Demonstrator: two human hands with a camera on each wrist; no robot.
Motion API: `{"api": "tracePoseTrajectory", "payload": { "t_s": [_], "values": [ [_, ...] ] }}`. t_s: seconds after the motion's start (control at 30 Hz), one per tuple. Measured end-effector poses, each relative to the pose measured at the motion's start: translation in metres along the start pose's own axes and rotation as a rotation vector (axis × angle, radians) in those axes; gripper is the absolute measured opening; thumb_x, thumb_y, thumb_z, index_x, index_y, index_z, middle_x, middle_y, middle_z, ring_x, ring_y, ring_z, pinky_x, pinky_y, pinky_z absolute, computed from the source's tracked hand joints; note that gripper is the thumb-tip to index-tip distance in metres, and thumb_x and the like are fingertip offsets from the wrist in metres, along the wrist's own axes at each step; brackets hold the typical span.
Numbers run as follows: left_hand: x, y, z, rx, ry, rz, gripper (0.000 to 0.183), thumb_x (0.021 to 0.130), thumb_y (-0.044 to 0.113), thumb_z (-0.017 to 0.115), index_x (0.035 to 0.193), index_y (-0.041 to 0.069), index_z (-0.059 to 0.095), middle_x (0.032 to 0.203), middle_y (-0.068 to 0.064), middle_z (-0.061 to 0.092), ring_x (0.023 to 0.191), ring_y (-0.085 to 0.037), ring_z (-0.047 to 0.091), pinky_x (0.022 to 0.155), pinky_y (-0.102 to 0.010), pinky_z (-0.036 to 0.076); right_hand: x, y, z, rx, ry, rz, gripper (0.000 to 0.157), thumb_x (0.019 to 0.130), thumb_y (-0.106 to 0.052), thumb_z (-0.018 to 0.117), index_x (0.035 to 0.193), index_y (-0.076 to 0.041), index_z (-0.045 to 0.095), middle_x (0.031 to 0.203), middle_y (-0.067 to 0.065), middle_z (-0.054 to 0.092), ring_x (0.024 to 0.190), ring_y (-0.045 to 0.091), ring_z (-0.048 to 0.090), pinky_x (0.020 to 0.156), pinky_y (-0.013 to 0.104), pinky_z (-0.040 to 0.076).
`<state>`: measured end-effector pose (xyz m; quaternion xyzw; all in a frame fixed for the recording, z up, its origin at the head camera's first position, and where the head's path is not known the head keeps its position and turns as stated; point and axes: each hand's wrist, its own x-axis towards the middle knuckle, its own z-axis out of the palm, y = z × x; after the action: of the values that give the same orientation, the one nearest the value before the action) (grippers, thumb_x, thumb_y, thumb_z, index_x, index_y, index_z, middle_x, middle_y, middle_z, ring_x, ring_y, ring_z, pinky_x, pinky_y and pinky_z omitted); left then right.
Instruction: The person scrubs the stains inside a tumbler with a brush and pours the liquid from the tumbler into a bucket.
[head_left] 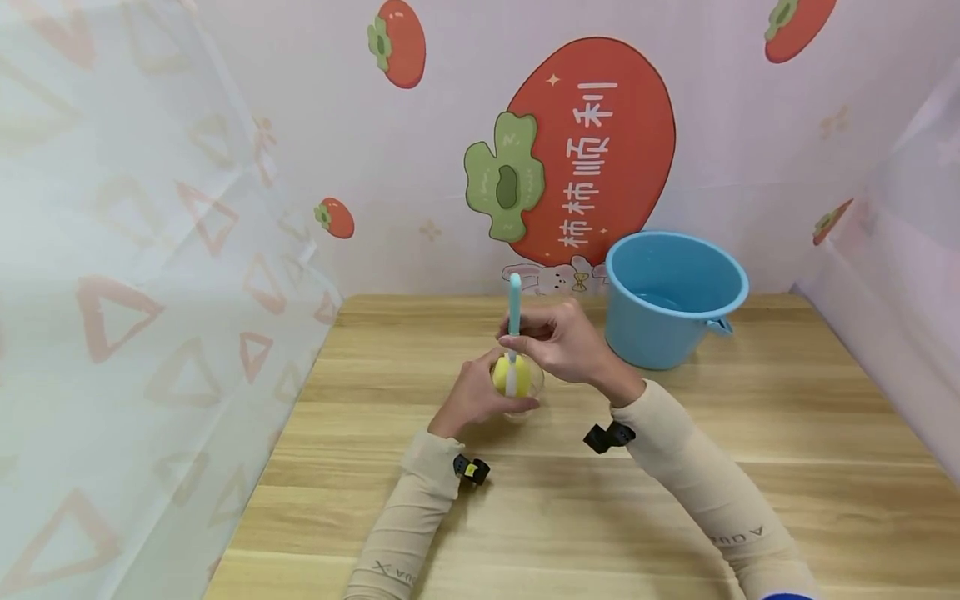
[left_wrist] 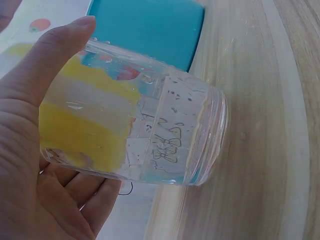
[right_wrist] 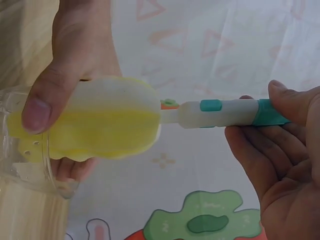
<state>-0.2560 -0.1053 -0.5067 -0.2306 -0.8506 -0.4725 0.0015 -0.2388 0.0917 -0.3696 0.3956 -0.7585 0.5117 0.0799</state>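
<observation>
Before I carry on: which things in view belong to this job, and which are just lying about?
In the job:
clear cup, in the left grip
sponge brush, partly inside it, in the right grip

Apparently just about:
blue bucket, untouched
printed backdrop

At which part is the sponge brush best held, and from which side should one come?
Best by its slim turquoise handle, probably from the right: it stands upright above the clear cup, which the left hand holds with the sponge partly inside.
</observation>
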Motion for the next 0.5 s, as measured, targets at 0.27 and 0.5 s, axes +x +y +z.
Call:
{"api": "tracePoseTrajectory", "payload": {
  "t_s": [0.27, 0.5],
  "values": [
    [0.001, 0.002, -0.002, -0.016, -0.014, -0.044, 0.084, 0.070, 0.047, 0.099, 0.142, 0.027, 0.062, 0.125, 0.007, 0.074, 0.115, -0.018, 0.069, 0.099, -0.045, 0.057, -0.011, -0.009, -0.017, -0.085, 0.049, -0.022, 0.013, 0.093, -0.002, 0.079, 0.105, -0.004, 0.078, 0.093, 0.007, 0.081, 0.087, 0.024, 0.081, 0.079, 0.028, 0.064],
    [0.000, 0.003, -0.001, -0.039, -0.027, -0.052, 0.087, 0.070, 0.045, 0.100, 0.145, 0.025, 0.060, 0.141, 0.007, 0.069, 0.135, -0.023, 0.064, 0.112, -0.050, 0.052, -0.007, 0.001, -0.031, -0.160, 0.126, 0.002, 0.014, 0.092, -0.003, 0.080, 0.106, -0.005, 0.079, 0.091, 0.008, 0.080, 0.075, 0.021, 0.078, 0.067, 0.021, 0.059]
  ]
}}
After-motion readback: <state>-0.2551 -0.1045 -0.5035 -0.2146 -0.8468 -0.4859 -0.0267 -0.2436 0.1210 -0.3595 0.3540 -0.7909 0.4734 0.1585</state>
